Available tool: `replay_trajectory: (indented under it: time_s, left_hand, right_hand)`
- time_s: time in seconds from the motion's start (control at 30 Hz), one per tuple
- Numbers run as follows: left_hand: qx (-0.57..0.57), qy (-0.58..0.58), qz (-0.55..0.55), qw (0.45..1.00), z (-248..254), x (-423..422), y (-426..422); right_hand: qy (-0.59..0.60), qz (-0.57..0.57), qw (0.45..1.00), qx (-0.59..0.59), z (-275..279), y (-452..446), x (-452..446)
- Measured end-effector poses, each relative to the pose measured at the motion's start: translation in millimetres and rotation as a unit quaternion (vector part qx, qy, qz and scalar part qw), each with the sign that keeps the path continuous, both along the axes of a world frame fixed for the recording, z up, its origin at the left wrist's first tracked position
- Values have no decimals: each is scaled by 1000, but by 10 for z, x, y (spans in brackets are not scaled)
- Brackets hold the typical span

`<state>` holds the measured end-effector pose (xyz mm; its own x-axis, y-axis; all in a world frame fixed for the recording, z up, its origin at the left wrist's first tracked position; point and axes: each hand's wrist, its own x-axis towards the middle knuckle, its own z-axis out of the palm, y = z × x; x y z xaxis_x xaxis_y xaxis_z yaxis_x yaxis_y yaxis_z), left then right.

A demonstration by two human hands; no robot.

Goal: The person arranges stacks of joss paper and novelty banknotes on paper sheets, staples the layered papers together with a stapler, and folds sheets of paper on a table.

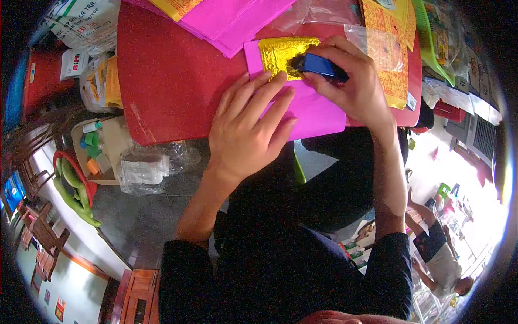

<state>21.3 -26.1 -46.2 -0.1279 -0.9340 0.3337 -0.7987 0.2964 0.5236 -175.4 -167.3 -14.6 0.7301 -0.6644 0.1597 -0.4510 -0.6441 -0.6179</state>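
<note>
My left hand [245,129] lies flat with its fingers spread, the fingertips reaching the lower left edge of a shiny gold embossed sheet [274,51]. That sheet lies on a magenta paper [318,114] at the front of the red table [167,75]. A small brush with a blue body [318,65] and dark bristles is gripped in my right hand [356,81]. Its bristles touch the gold sheet near its middle right. My right fingers and thumb hide part of the brush body and the sheet's right corner.
A stack of magenta papers [232,24] lies at the table's back. Orange printed sheets [391,81], partly under clear plastic, are at the right. A cardboard box [110,143] with small items stands on the left below the table. Another person [440,254] is in the bright area at right.
</note>
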Motion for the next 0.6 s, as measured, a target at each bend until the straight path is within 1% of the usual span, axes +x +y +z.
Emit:
replay_trajectory:
  time_s: [0.07, 0.17, 0.27, 0.37, 0.47, 0.6]
  left_hand:
    - [0, 3, 1, 1000, -4, 1, 0]
    - [0, 6, 1, 1000, -4, 0, 5]
    - [3, 1, 0, 1000, -1, 1, 1]
    - [-19, 12, 0, 1000, -43, -8, -13]
    - [-23, 16, 2, 1000, -45, -17, -12]
    - [-12, 6, 3, 1000, -18, -7, 0]
  right_hand:
    - [-4, -4, 1000, 13, 13, 21, 13]
    - [-13, -7, 999, -31, -29, 43, 22]
    - [-8, -15, 1000, -22, 8, 80, 59]
    - [2, -17, 1000, -1, 19, 75, 59]
    - [0, -16, 1000, -26, 13, 105, 103]
    - [-9, -17, 1000, -24, -17, 93, 78]
